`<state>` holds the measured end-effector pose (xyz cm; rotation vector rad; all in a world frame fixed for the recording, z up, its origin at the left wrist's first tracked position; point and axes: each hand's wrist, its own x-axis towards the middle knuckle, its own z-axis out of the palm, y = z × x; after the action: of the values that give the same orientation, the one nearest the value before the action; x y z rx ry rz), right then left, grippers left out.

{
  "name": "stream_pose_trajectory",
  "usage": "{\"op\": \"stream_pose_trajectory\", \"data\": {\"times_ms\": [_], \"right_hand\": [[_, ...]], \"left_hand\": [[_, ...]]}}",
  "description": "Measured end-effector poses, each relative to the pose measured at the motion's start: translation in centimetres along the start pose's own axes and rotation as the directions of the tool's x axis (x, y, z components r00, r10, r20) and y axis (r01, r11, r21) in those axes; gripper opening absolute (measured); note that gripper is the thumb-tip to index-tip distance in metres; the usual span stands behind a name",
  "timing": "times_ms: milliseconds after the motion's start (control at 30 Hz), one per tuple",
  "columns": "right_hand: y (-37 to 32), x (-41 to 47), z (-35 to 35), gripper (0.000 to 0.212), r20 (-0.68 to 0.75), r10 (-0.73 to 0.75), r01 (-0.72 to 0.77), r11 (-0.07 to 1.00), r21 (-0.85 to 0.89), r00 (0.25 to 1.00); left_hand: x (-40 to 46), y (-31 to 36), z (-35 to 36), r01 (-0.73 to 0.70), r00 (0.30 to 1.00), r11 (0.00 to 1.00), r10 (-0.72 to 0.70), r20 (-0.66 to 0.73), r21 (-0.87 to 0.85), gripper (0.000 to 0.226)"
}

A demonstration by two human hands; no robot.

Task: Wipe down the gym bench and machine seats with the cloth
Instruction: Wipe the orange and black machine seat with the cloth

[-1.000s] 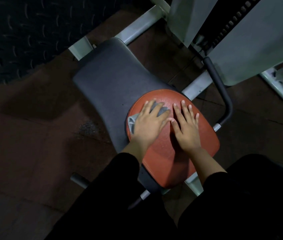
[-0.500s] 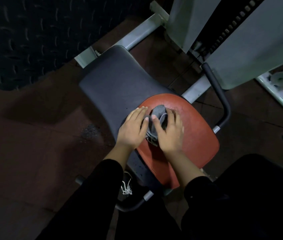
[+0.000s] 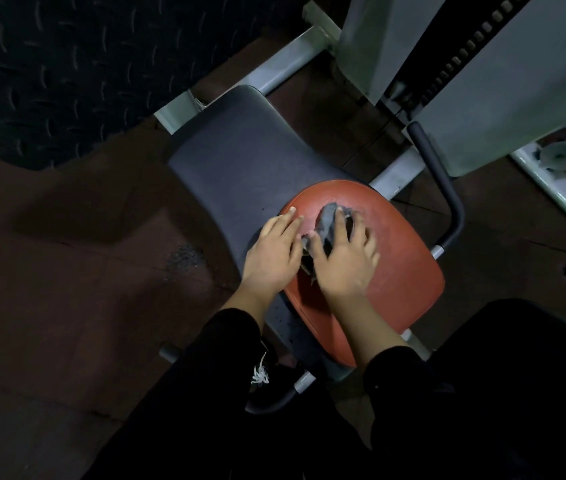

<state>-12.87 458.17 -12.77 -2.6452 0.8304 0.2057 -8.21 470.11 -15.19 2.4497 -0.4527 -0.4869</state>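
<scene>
Right hand (image 3: 343, 258) curls its fingers over the bunched grey cloth (image 3: 326, 225), gripping it on the orange seat (image 3: 402, 271) at frame centre. Left hand (image 3: 271, 251) lies flat, fingers straight, beside it on the seat's left edge, touching the cloth's corner.

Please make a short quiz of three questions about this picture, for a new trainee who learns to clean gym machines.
1. True or false: the cloth lies on the orange seat.
2. Which hand has the cloth in its grip? A. left hand B. right hand C. neither
3. Fill in: beside the orange seat, on its far left, sits a dark ____ pad.

Key
1. True.
2. B: its fingers curl round the bunched cloth, while the left hand rests flat beside it.
3. Grey.
</scene>
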Motion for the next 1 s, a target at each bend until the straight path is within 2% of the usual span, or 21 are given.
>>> {"op": "stream_pose_trajectory", "data": {"times_ms": [200,333,533,700,900,1000], "right_hand": [[1.5,0.2,0.2,0.066,0.007,-0.062,0.061,0.998,0.035,0.998],[1.7,-0.1,1.0,0.066,-0.022,-0.108,0.107,0.993,-0.054,0.994],[1.1,1.0,-0.6,0.066,0.086,-0.109,0.114,0.992,-0.058,0.99],[0.6,0.0,-4.6,0.062,0.179,-0.165,0.147,0.983,0.107,0.97],[-2.9,-5.0,-10.8,0.061,0.223,-0.323,0.301,0.945,0.127,0.92],[-5.9,-8.2,-13.7,0.061,0.241,-0.401,0.379,0.916,0.131,0.884]], "left_hand": [[-0.1,0.4,-0.1,0.0,1.0,0.996,-0.002,0.025,0.086,0.046],[-0.4,1.0,0.2,0.011,0.999,0.991,-0.016,0.039,0.13,0.049],[-1.4,2.0,-0.6,0.027,0.998,0.971,-0.04,0.051,0.237,0.05],[-3.7,4.2,-3.3,0.138,0.989,0.94,-0.148,0.008,0.312,0.053],[-9.9,7.1,-9.8,0.3,0.953,0.883,-0.297,-0.067,0.362,0.052],[-14.0,8.1,-13.4,0.406,0.912,0.84,-0.399,-0.097,0.36,0.053]]}}
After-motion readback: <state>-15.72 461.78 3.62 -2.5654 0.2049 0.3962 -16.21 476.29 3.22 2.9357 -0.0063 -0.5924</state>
